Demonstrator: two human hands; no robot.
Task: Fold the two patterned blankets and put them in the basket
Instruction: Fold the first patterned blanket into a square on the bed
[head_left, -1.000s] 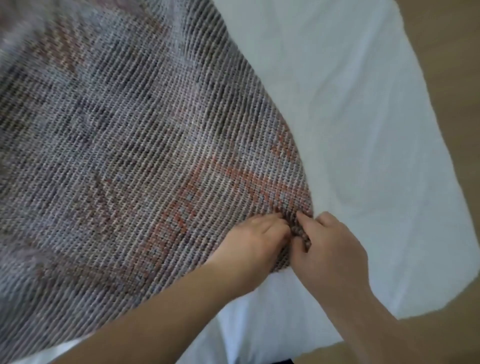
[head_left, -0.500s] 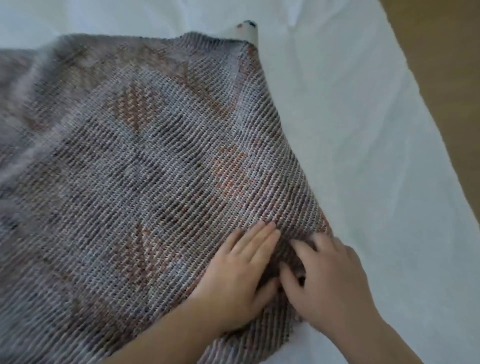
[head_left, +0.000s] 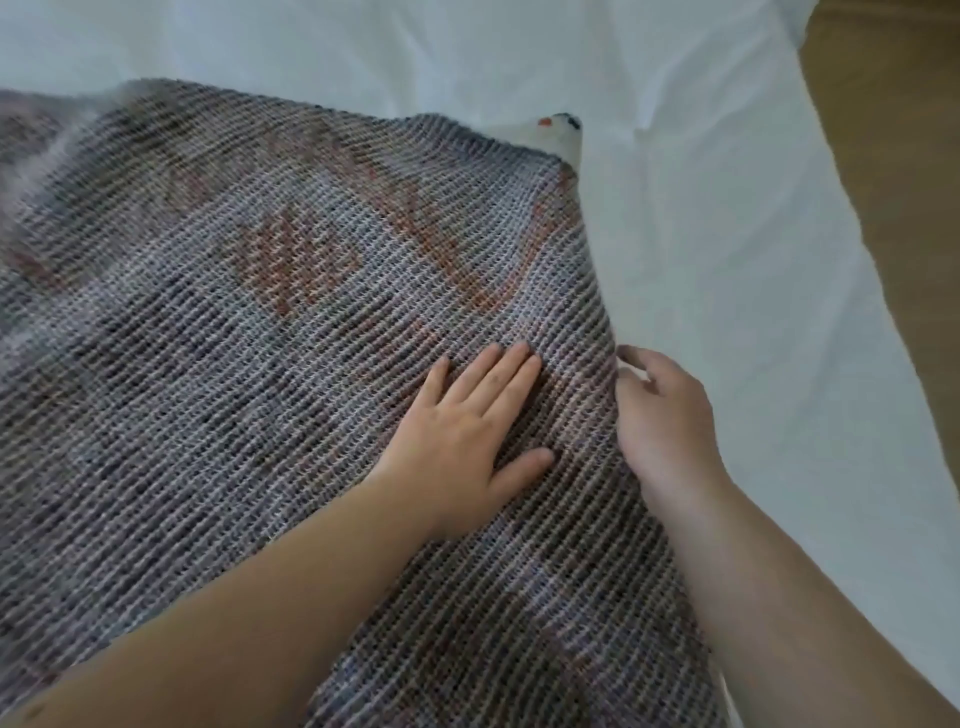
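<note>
The blanket (head_left: 270, 364) lies spread across the white sheet (head_left: 701, 197), woven side up, covering most of the left and centre of the view. Its right edge runs from a far corner, where a pale patch with an orange and a dark mark (head_left: 558, 136) shows, down toward the person.

Left hand (head_left: 467, 436): flat on the cloth, fingers straight and together, palm down, holding nothing. It presses the top layer close to the right edge.

Right hand (head_left: 662, 415): set against that edge, fingers loosely curled. Whether they pinch the edge or merely rest beside it cannot be told; the fingertips are partly hidden by the cloth's side.

Step in hand, as judged: squaring and smoothing a fold along the right edge.

Recommendations:
- Keep the left palm as an anchor while the right hand draws the edge straight; letting both go at once would allow the layers to creep.
- Sweep outward from the palm toward the far corner, so slack leaves at the edge and does not bunch in the middle.
- Check that the far corner meets its partner before the next fold (the weave is thick, and any offset will likely grow with each fold).

Neither the basket nor a second blanket is in view. Floor (head_left: 893, 156) lies beyond the sheet at right.
</note>
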